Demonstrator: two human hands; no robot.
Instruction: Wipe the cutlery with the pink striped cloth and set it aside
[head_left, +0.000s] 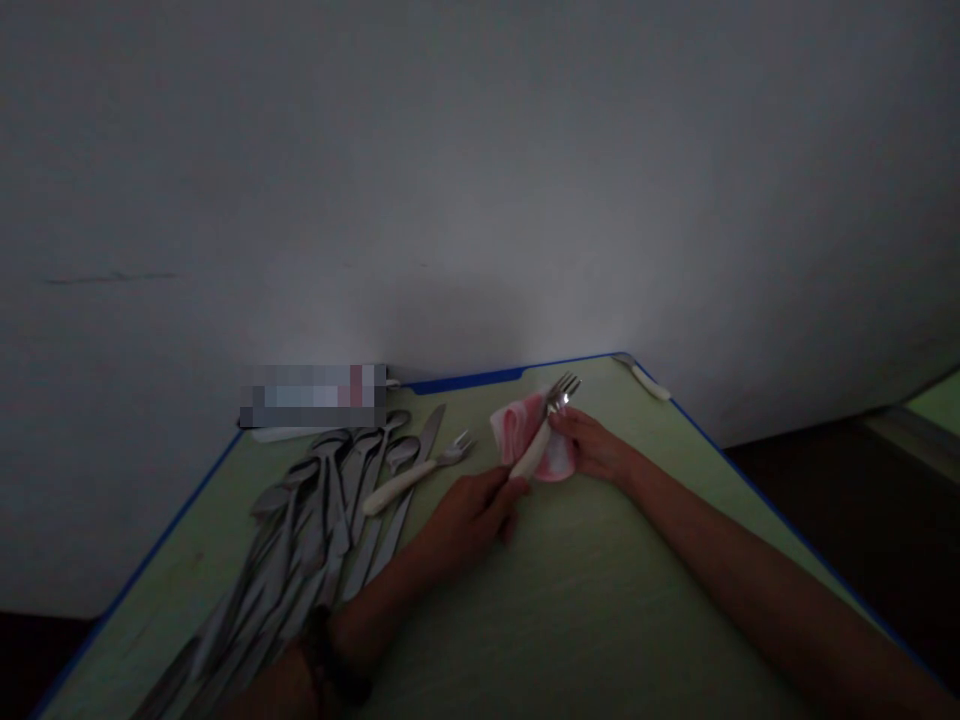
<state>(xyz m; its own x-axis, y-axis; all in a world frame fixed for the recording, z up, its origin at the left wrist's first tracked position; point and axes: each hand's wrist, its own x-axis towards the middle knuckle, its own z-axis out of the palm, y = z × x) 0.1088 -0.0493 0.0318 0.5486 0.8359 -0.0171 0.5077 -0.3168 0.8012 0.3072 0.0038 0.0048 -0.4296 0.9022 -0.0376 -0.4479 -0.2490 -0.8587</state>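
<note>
My left hand [474,508] is closed round the white handle of a fork [546,425], whose metal tines point up and away. My right hand [592,444] presses a pink cloth [517,425] against the fork's neck, fingers pinched on the cloth. Both hands rest over the pale green table [600,600] near its far edge.
A heap of metal spoons, knives and forks [315,530] lies on the table's left side, with a white-handled fork [420,472] on top. A white-handled utensil [645,378] lies at the far right corner. A blurred box [311,398] sits against the wall. The table has a blue rim.
</note>
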